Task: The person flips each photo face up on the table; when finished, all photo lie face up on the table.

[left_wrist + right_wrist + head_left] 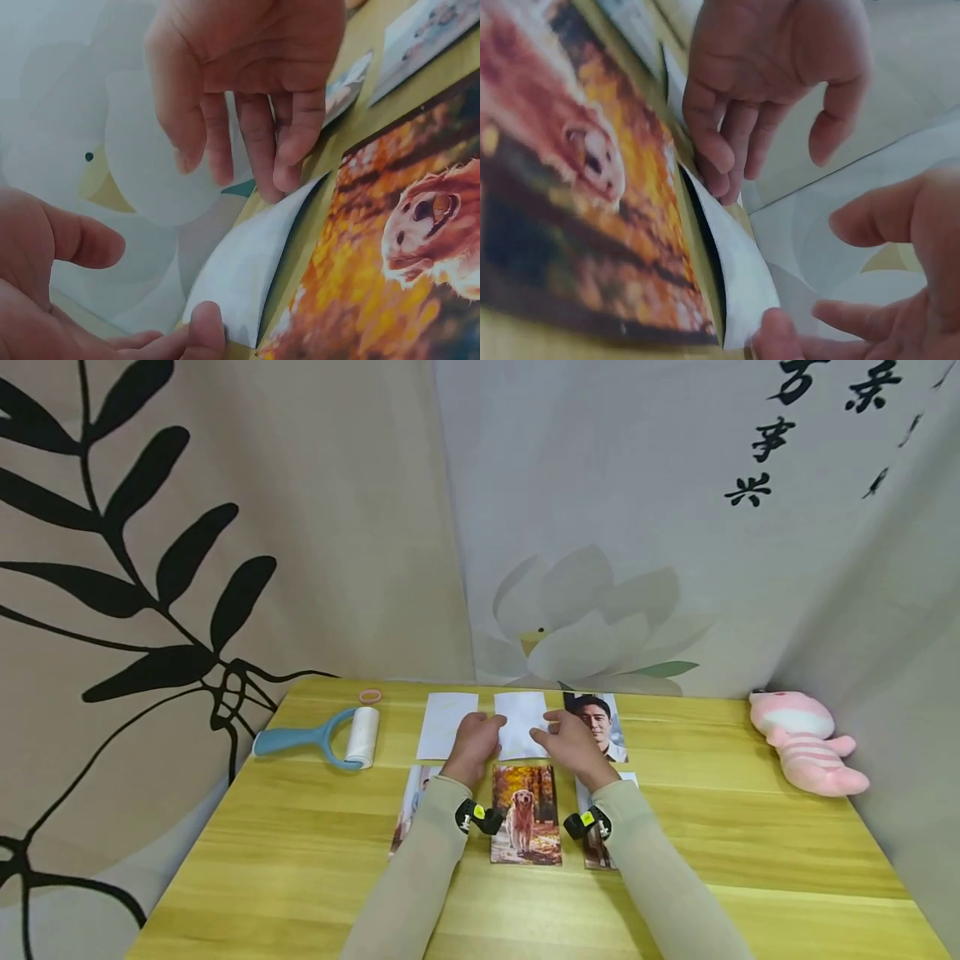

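Note:
A blank white card (521,727) lies in the middle of the back row, its sheet bowed in both wrist views. My left hand (476,745) is at its left edge, thumb raised and a fingertip (206,326) right at the card's edge. At the right edge is my right hand (576,745), thumb spread away and fingertips (777,334) touching the card's end. Neither hand's thumb closes on the card. Just in front lies a photo of a golden dog (522,817) among autumn leaves.
Another white card (447,727) lies left, a portrait photo (600,723) right. My forearms partly cover two front photos, the left (408,802) and right (596,852). A blue-handled lint roller (363,737), pink ring (370,696) and pink plush toy (806,743) flank them.

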A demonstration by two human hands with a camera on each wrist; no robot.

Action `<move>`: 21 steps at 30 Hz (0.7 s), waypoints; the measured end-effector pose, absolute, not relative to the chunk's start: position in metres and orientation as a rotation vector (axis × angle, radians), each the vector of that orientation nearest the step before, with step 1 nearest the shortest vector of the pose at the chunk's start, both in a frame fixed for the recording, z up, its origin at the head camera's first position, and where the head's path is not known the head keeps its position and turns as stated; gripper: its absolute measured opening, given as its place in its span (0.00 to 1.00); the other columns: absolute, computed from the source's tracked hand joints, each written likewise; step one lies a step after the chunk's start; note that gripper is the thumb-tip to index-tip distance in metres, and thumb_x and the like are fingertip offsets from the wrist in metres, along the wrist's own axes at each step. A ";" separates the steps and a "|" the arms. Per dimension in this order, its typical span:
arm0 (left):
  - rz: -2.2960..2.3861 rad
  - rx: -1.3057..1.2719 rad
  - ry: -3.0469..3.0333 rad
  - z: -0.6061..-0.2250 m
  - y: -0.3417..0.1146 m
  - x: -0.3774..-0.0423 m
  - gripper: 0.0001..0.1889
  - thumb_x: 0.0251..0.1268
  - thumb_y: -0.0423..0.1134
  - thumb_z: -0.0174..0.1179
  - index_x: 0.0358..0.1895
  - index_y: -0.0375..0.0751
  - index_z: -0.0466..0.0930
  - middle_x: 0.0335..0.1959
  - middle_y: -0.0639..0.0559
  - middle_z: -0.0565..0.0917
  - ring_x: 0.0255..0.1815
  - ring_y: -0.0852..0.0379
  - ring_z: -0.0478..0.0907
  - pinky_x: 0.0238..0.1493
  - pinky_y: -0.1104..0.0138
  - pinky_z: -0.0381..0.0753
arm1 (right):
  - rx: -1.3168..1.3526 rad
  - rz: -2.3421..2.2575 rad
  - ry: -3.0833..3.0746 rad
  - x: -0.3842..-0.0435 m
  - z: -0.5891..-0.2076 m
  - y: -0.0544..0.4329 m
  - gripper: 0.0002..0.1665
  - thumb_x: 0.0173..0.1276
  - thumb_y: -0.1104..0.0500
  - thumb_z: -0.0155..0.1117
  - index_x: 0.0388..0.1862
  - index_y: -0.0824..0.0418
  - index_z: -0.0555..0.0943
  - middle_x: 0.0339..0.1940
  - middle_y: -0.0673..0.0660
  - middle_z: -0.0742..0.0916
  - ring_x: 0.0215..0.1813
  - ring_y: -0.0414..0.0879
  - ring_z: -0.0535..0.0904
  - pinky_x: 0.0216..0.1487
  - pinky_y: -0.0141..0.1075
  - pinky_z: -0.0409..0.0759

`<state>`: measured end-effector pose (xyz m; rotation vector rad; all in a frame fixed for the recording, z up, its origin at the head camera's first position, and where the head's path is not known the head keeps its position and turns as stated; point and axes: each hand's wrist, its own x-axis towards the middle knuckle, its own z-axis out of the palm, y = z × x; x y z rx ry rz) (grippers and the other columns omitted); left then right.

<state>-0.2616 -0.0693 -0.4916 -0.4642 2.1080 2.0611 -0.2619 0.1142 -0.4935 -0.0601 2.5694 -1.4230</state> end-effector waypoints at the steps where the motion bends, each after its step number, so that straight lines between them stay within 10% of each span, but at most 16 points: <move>1: 2.071 -0.467 2.093 -0.492 -0.070 -0.262 0.30 0.74 0.41 0.60 0.71 0.26 0.67 0.32 0.51 0.75 0.25 0.59 0.70 0.38 0.65 0.79 | -0.049 -1.446 2.555 -0.263 -0.494 0.115 0.37 0.77 0.48 0.64 0.77 0.66 0.71 0.67 0.70 0.82 0.64 0.63 0.82 0.62 0.57 0.81; 6: 2.085 -0.456 2.054 -0.495 -0.071 -0.266 0.27 0.73 0.41 0.59 0.67 0.26 0.67 0.20 0.56 0.70 0.21 0.61 0.69 0.31 0.68 0.76 | -0.016 -1.516 2.516 -0.264 -0.497 0.118 0.35 0.77 0.50 0.64 0.75 0.68 0.71 0.64 0.68 0.84 0.61 0.61 0.84 0.58 0.53 0.83; 21: 2.051 -0.488 2.094 -0.492 -0.072 -0.263 0.29 0.73 0.39 0.61 0.71 0.29 0.68 0.30 0.54 0.72 0.22 0.61 0.67 0.29 0.69 0.73 | -0.285 -1.185 2.761 -0.262 -0.501 0.109 0.40 0.62 0.61 0.77 0.73 0.62 0.76 0.69 0.65 0.84 0.68 0.62 0.81 0.68 0.58 0.80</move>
